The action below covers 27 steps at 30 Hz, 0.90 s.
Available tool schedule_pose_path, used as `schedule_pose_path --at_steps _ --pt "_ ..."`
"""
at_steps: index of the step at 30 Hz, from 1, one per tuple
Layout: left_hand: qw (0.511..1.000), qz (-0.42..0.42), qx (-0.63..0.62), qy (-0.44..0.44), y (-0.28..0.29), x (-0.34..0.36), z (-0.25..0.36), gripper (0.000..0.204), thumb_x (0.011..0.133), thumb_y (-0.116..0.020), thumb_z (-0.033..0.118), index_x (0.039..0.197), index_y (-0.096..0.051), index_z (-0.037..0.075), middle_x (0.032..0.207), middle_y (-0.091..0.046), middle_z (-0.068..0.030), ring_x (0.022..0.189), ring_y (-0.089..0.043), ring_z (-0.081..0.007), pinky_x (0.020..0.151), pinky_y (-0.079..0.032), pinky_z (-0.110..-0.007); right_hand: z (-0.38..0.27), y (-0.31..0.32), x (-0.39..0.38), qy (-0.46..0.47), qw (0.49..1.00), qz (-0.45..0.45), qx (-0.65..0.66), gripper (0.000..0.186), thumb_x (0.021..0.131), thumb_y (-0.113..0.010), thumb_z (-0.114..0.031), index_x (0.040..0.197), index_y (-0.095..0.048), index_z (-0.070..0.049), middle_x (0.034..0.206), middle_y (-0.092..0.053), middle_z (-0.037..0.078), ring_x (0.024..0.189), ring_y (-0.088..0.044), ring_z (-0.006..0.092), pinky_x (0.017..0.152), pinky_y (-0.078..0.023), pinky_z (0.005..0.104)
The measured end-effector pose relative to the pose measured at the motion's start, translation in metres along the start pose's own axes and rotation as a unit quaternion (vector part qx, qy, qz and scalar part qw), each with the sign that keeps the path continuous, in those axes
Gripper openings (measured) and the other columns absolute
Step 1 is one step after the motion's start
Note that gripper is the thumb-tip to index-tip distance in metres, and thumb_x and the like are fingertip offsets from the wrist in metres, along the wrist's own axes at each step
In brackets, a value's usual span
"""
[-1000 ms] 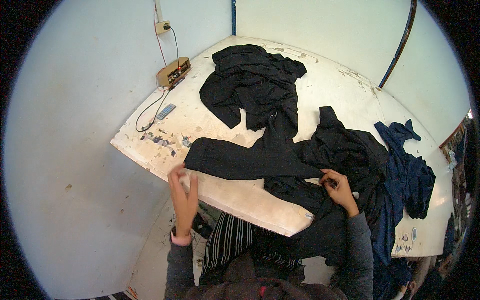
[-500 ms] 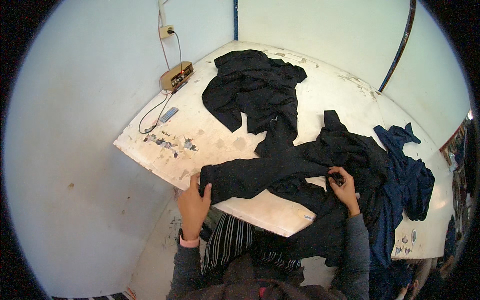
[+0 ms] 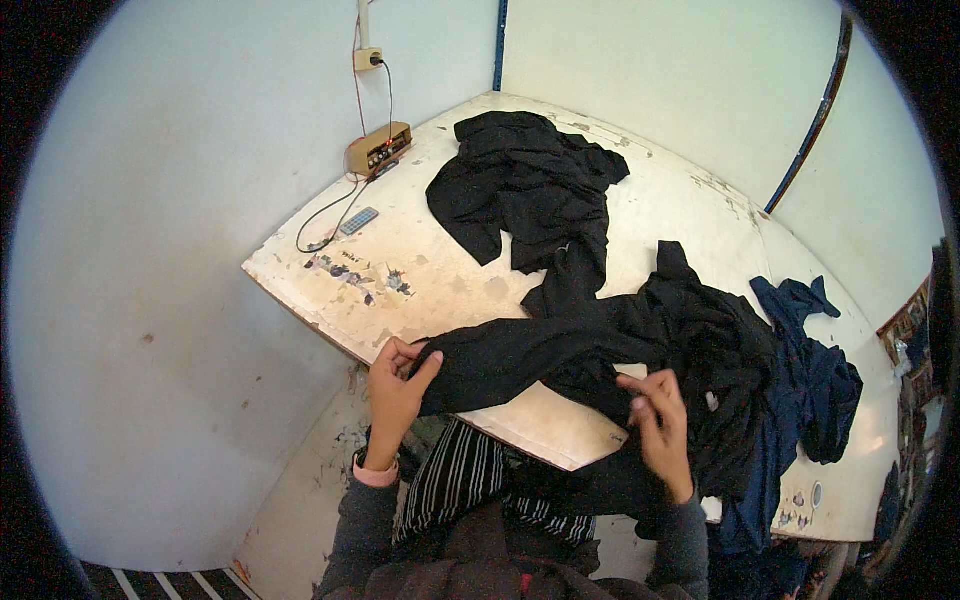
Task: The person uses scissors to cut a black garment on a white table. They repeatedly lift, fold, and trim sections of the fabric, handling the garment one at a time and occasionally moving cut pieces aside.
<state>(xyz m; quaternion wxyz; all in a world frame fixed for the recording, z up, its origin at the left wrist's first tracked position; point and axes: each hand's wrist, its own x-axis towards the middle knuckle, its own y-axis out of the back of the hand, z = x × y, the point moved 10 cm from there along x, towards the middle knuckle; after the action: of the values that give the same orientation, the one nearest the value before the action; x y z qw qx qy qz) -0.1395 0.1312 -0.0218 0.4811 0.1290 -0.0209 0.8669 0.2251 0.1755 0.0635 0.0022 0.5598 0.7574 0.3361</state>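
**Q:** In the head view, where does the worked piece lie relative to the fingers?

**A:** The long panel of matte black cloth [image 3: 500,365] extends rightward from the left hand [image 3: 393,398], whose thumb and fingers pinch its left end. The right hand [image 3: 660,430] is raised near the panel's right part, forefinger pointing left and the other fingers curled; blurred as it is, one cannot tell whether it grasps any fabric.

**Q:** Which edges and open areas are visible?

**A:** The white desk [image 3: 440,290] with chipped paint has its near edge running obliquely beneath the panel, whose left end slightly overhangs it. A wedge of exposed surface lies between panel and near corner; a wider stretch spreads from the panel to the flat grey remote control [image 3: 359,221], and another lies right of the crumpled black cloth heap [image 3: 530,175] at the back.

**Q:** And the count?

**A:** Two hands; one remote control; one boxy tan electrical unit [image 3: 380,148] against the wall; one crumpled navy-blue cloth bundle [image 3: 830,400] at the right, partly draped over the near edge. Black fabric forms two large heaps, the second, rumpled black mass [image 3: 720,345] adjoining the panel's right end; the number of separate black pieces cannot be determined.
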Motion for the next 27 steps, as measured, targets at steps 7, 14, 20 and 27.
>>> schedule_pose_path --at_steps 7,14,20,27 --pt "0.949 -0.129 -0.244 0.153 -0.061 -0.060 0.062 0.023 0.090 -0.074 0.000 0.111 -0.064 -0.001 0.106 -0.071 -0.0057 0.097 -0.065 -0.0097 0.086 -0.051 -0.023 -0.039 -0.031 -0.026 -0.024 0.997 0.052 0.043 0.028 0.085 -0.077 -0.007 0.108 -0.063 0.001 0.102 -0.070 0.016 0.087 -0.070 0.0211 0.076 -0.054 0.0328" --pt "0.955 -0.192 -0.172 0.149 -0.079 -0.084 0.070 0.022 0.091 -0.074 0.003 0.112 -0.068 -0.002 0.102 -0.073 -0.0053 0.093 -0.065 -0.0085 0.084 -0.051 -0.023 -0.074 -0.050 -0.011 0.114 0.992 0.039 -0.040 0.027 0.080 -0.083 -0.014 0.101 -0.068 -0.004 0.083 -0.070 0.009 0.068 -0.067 0.0201 0.062 -0.050 0.0310" --pt "0.932 -0.220 -0.222 0.181 -0.089 -0.092 0.064 0.022 0.093 -0.073 0.005 0.113 -0.068 -0.003 0.101 -0.073 -0.0045 0.091 -0.065 -0.0076 0.083 -0.050 -0.022 -0.095 -0.053 -0.015 0.210 0.969 0.061 -0.118 0.028 0.078 -0.083 -0.019 0.099 -0.071 -0.006 0.077 -0.070 0.005 0.056 -0.061 0.0191 0.053 -0.039 0.0330" --pt "0.918 -0.219 -0.256 0.208 -0.090 -0.097 0.054 0.022 0.091 -0.074 0.003 0.111 -0.068 -0.002 0.101 -0.073 -0.0042 0.091 -0.066 -0.0083 0.085 -0.051 -0.022 -0.097 -0.053 -0.016 0.212 0.967 0.064 -0.126 0.024 0.078 -0.083 -0.016 0.096 -0.072 -0.007 0.078 -0.071 0.006 0.057 -0.062 0.0200 0.052 -0.040 0.0329"
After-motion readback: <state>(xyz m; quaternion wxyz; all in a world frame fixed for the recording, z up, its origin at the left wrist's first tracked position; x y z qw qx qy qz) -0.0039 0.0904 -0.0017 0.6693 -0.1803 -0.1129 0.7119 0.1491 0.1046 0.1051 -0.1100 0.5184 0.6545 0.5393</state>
